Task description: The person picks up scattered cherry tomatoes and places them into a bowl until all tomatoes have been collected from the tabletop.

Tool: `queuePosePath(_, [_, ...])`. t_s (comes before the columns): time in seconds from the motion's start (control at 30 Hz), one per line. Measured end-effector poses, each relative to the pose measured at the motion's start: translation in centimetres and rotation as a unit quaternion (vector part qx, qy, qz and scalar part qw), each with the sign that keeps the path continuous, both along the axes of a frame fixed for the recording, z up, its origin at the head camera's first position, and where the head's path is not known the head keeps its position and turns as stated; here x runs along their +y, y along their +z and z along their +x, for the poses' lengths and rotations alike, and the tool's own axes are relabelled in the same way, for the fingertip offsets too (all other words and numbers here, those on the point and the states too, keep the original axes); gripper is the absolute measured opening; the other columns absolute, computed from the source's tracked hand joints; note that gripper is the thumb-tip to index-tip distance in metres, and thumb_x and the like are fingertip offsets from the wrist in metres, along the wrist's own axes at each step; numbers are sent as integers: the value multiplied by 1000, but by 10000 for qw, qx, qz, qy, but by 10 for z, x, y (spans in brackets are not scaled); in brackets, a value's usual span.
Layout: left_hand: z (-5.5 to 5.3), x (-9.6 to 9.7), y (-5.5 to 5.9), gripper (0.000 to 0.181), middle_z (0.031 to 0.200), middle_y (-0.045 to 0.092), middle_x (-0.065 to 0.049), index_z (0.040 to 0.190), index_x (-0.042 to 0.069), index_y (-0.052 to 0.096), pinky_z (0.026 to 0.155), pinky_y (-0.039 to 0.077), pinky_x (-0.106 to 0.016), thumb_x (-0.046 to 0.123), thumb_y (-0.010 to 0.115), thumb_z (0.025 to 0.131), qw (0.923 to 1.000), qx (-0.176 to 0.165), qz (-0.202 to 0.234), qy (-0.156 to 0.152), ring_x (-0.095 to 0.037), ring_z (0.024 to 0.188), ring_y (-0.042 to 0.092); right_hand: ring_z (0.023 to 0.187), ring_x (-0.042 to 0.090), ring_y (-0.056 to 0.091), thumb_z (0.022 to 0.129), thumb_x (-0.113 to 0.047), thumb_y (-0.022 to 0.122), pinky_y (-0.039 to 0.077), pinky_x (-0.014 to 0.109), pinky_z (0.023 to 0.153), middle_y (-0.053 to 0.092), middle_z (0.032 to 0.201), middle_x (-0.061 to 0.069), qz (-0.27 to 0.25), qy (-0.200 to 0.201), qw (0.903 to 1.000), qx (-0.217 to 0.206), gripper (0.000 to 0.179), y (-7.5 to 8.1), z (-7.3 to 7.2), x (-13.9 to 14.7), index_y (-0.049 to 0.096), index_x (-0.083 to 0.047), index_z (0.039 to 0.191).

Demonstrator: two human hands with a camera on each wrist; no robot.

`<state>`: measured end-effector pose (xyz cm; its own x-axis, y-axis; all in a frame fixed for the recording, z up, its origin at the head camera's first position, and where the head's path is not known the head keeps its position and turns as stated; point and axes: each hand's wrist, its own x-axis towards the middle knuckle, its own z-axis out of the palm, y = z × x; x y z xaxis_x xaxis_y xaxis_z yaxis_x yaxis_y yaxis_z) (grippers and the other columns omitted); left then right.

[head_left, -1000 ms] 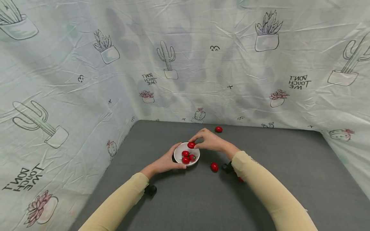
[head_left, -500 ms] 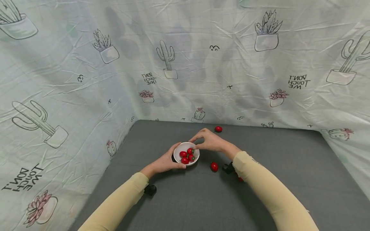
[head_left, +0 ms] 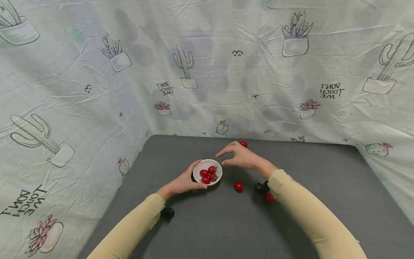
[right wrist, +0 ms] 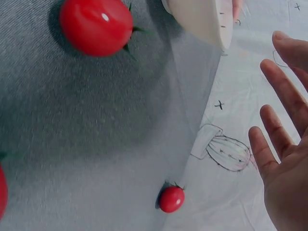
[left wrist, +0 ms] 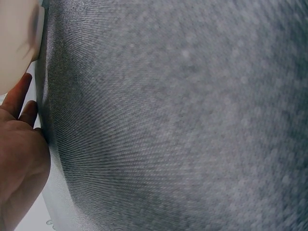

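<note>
Tomatoes (head_left: 205,180), four of them, sit in a white bowl (head_left: 203,164) in the head view; the left hand (head_left: 185,182) grips the bowl's side, while the right hand (head_left: 240,157) hangs just beside it, released. Three loose tomatoes (head_left: 238,186) lie on the grey table (head_left: 181,151). In the left wrist view, I see fingers (left wrist: 17,95) against the bowl. In the right wrist view, the right hand's fingers look parted and relaxed.

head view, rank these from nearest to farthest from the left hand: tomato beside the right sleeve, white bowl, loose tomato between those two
1. White bowl: in the left hand's grip.
2. Loose tomato: to the right of the bowl.
3. Sleeve-side tomato: farther right, beside the right sleeve.
</note>
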<state>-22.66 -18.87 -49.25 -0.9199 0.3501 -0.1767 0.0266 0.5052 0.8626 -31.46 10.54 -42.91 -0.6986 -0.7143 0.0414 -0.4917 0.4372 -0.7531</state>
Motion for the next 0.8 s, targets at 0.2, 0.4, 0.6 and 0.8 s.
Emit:
queuePosePath(0.2, [1,0,1,112,160,33,-6,165,27,15,114,30,-53,42,88,81,10000,29,-32,20,-25,143,37,133,23,37,95,-23,77,39,58,104,63,128,-7,-7,-108,9999,131,30,9,5,20,74,-26,125])
queuePosePath(0.4, [0,0,-1,110,160,33,-6,165,29,17,112,33,-52,39,88,82,10000,61,-5,10,-25,142,38,134,23,37,95,-24,76,39,55,104,61,129,-6,43,-356,9993,114,31,14,13,47,74,-28,125])
queuePosePath(0.6, [-1,-2,-2,111,160,33,-7,165,27,16,113,32,-52,38,88,82,10000,92,18,-33,-25,143,37,131,24,38,94,-28,78,40,56,102,57,134,-2,93,-525,9985,149,32,13,22,74,74,-30,125])
queuePosePath(0.8, [-1,-2,-2,114,160,32,-7,165,26,14,114,30,-51,41,89,81,9999,110,-63,-63,-25,144,36,132,27,39,93,-28,79,40,58,101,56,135,3,150,-742,9968,244,32,8,30,100,74,-29,124])
